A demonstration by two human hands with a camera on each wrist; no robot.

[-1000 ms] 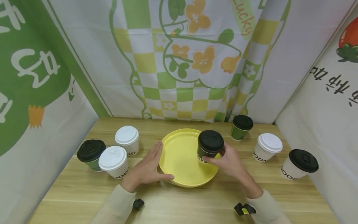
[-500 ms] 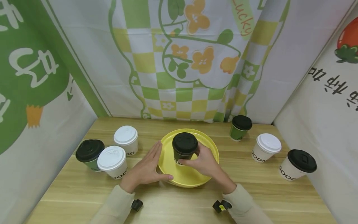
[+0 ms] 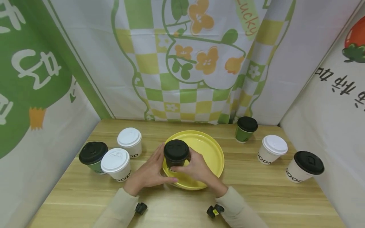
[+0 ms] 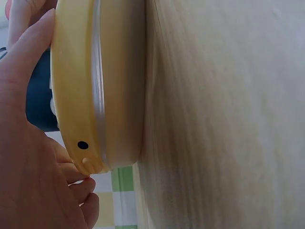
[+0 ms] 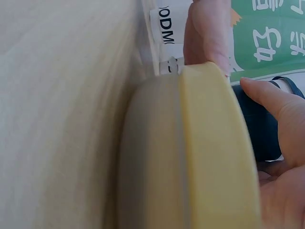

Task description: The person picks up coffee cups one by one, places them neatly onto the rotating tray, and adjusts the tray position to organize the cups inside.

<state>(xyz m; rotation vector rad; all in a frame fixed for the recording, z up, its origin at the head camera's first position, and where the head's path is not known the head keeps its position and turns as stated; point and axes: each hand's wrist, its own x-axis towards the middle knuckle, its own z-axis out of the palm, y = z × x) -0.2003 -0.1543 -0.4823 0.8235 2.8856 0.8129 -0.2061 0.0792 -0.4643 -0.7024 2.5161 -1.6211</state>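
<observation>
My right hand (image 3: pixel 197 169) grips a dark paper coffee cup (image 3: pixel 176 150) with a black lid, thumb on the near side. The upright cup is over the left part of a round yellow tray (image 3: pixel 209 152); whether its bottom touches is hidden. In the left wrist view the tray's rim (image 4: pixel 71 105) sits above a paler round base (image 4: pixel 123 95). My left hand (image 3: pixel 149 171) rests against the tray's left edge, fingers extended and thumb along the front rim. In the right wrist view the cup (image 5: pixel 257 124) shows behind the rim.
Left of the tray stand two white-lidded cups (image 3: pixel 115 161) (image 3: pixel 129 139) and a green cup with a black lid (image 3: pixel 93 155). Toward the right are a green cup (image 3: pixel 246 129), a white-lidded cup (image 3: pixel 273 148) and a white cup with a black lid (image 3: pixel 305 166). Printed curtains (image 3: pixel 182 79) enclose the table.
My right hand has carried the dark cup leftward across the tray, from its right side to its left part beside my left hand. The left hand has stayed in place.
</observation>
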